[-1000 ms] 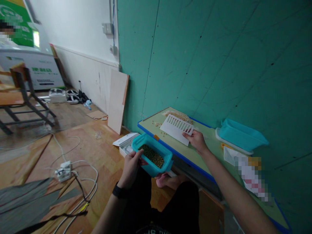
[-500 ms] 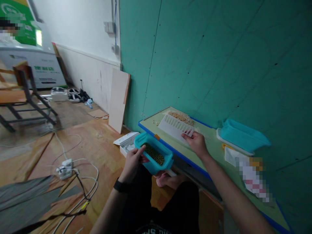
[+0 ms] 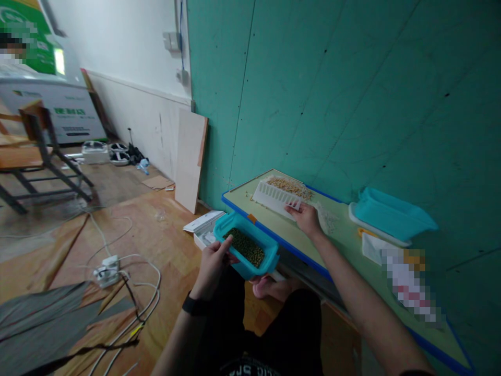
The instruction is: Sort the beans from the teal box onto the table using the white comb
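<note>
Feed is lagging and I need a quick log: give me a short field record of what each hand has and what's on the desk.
left hand: grips the teal tub of green beans, held just off the desk's near edge
right hand: grips a corner of the white slotted board, which lies on the desk
desk: green top, blue rim
by the board: tan grain pile along its far edge
desk's right part: teal bin
</note>
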A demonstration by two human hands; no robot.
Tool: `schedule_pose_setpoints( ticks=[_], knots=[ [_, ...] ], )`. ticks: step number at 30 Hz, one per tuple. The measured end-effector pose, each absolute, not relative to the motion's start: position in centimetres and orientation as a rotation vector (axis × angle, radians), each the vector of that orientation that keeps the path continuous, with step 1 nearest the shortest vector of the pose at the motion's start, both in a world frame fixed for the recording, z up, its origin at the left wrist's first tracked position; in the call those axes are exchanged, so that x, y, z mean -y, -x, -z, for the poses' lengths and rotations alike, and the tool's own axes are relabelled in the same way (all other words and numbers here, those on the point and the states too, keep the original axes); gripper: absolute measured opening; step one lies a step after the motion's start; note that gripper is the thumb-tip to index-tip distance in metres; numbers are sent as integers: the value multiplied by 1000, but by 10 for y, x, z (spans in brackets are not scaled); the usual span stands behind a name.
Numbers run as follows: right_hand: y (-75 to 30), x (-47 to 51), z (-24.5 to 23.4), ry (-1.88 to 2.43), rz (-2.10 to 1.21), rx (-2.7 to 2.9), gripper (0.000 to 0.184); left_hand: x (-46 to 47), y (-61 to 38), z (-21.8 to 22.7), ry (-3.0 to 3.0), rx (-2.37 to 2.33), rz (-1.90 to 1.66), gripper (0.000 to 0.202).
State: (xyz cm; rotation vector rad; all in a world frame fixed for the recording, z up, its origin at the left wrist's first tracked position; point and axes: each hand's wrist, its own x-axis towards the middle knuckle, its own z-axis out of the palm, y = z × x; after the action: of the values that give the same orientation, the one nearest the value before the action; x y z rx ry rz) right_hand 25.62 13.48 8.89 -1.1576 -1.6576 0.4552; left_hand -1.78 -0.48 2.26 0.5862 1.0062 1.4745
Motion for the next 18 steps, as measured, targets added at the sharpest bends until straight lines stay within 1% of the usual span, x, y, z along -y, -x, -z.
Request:
schedule_pose_setpoints(
  ticks=[8, 13, 18],
  knots=[
    [-248, -149, -93, 1155, -417, 1648, 23, 4, 18, -26, -599, -1039, -1470, 56],
    [-231, -160, -91, 1119, -476, 1710, 19, 1, 25, -24, -601, -1027, -1524, 52],
    [-226, -163, -89, 1116, -514, 1739, 20, -3, 32, -23, -660, -1004, -1558, 47]
  ],
)
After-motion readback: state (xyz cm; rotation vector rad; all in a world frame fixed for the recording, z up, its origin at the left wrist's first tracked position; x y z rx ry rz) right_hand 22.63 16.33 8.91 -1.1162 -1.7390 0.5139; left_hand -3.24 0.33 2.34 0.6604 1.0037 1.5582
